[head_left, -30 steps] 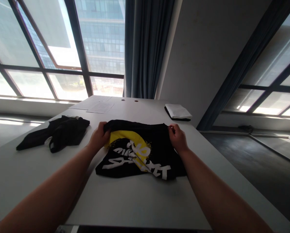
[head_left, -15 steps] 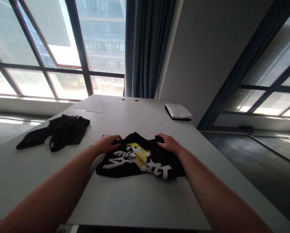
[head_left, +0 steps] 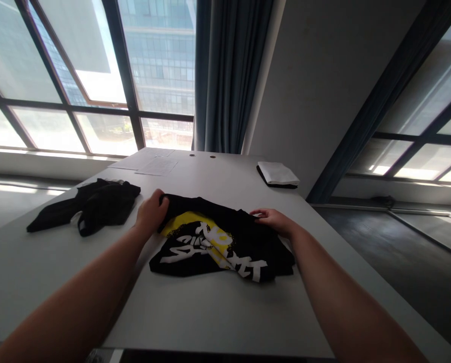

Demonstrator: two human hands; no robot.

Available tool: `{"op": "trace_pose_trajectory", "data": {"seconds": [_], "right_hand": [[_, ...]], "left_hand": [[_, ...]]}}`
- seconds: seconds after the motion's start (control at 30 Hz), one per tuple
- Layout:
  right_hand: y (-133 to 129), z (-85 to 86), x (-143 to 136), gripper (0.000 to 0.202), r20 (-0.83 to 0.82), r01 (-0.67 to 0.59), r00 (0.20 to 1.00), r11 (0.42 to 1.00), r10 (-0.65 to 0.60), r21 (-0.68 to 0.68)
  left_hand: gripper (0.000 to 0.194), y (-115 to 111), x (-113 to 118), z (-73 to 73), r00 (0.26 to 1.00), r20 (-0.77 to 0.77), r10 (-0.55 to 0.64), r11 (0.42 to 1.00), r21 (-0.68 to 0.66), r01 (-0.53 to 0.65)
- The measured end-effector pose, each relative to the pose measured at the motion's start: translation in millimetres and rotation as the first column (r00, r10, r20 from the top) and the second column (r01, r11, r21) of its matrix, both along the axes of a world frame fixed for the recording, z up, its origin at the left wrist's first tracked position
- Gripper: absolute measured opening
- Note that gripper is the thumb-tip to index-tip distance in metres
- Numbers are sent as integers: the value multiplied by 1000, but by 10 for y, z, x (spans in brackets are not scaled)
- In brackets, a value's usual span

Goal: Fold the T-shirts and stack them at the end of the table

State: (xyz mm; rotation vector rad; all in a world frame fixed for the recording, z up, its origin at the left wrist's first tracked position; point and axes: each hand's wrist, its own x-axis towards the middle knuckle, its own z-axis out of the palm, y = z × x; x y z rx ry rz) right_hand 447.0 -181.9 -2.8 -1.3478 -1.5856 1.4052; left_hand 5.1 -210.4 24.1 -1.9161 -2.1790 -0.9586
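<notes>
Left grip (head_left: 151, 209) pinching black garment (head_left: 219, 237), now spread wider, right grip (head_left: 276, 222) touching, closure unclear

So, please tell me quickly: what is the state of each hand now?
Left hand: closed, holding the printed cloth at its far left corner.
Right hand: at the cloth's far edge; whether it grips cannot be told.

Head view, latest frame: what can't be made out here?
All in the head view:
Full lettering on the black cloth garment with yellow-and-white print: broken up by folds.
Left hand: some fingers hidden by the garment and the hand itself.
Marks on the thin white paper sheets: too small and faint.
Black layer: mostly hidden beneath the flat white rectangular bundle.
Dark shape: cut off by the bottom edge.
</notes>
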Motion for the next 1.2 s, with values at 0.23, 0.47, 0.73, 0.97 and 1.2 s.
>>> {"op": "trace_pose_trajectory", "data": {"seconds": [0.23, 0.47, 0.73, 0.97, 1.2], "right_hand": [[-56, 20, 39, 33, -96, -8, 995, 993, -4, -119], [-123, 127, 15, 24, -229, 65, 971, 997, -71, -35], [-229, 289, -331, 43, -374, 213, 913, 972, -162, 99], [-645, 192, -1148, 33, 66, -438, 893, 822, 446, 364], [-647, 63, -1258, 25, 292, -435, 899, 724, 325, 535]], "left_hand": [[23, 100, -33, -152, 998, 42, -56, 997, -46, 58], [23, 97, 15, -182, 971, -139, -197, 963, 158, 218], [23, -64, 254, -102, 829, -81, -554, 829, 45, 558], [48, -212, 472, -108, 607, 361, -708, 534, -289, 795], [23, -134, 525, -267, 623, 241, -744, 550, -309, 776]]}}
